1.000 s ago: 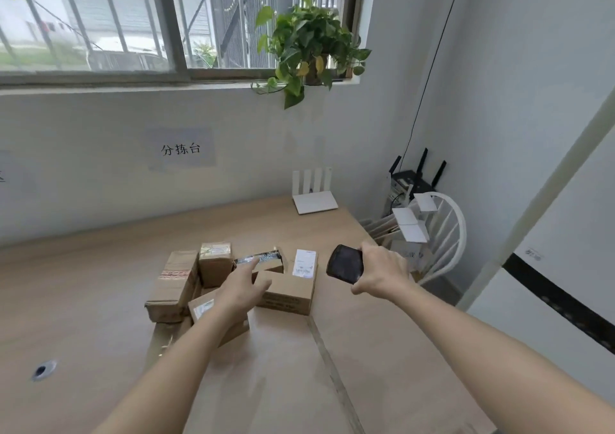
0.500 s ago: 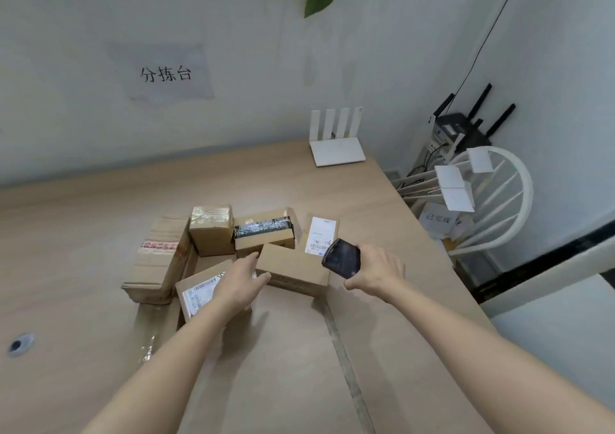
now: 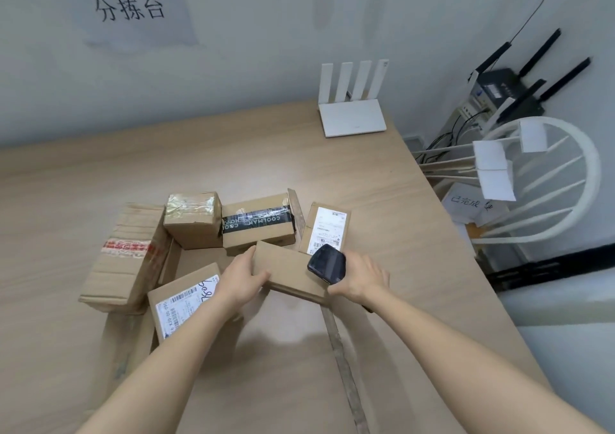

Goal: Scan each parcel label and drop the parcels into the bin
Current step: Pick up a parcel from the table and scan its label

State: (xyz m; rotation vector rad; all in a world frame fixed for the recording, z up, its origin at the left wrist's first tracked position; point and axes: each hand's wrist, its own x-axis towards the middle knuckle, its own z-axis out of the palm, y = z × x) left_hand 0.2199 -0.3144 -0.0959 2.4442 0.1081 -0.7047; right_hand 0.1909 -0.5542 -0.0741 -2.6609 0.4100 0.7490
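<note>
My hands on a plain parcel, scanner over its right end.

My left hand [image 3: 244, 275] grips the left end of the plain parcel [image 3: 288, 268] on the table [image 3: 382, 220]; my right hand [image 3: 361, 275] holds the black scanner [image 3: 326, 263] above it. A labelled parcel [image 3: 326, 227] touches behind, a taped box [image 3: 258, 222] and another labelled box [image 3: 184, 303] crowd close. The white router [image 3: 352, 117] sits well back; a white chair [image 3: 545, 180] stands right.

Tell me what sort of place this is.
Probably a small parcel sorting station in a plain room: taped cardboard parcels clustered on a wooden table, a handheld scanner in the right hand, and a wall sign reading 分拣台.
</note>
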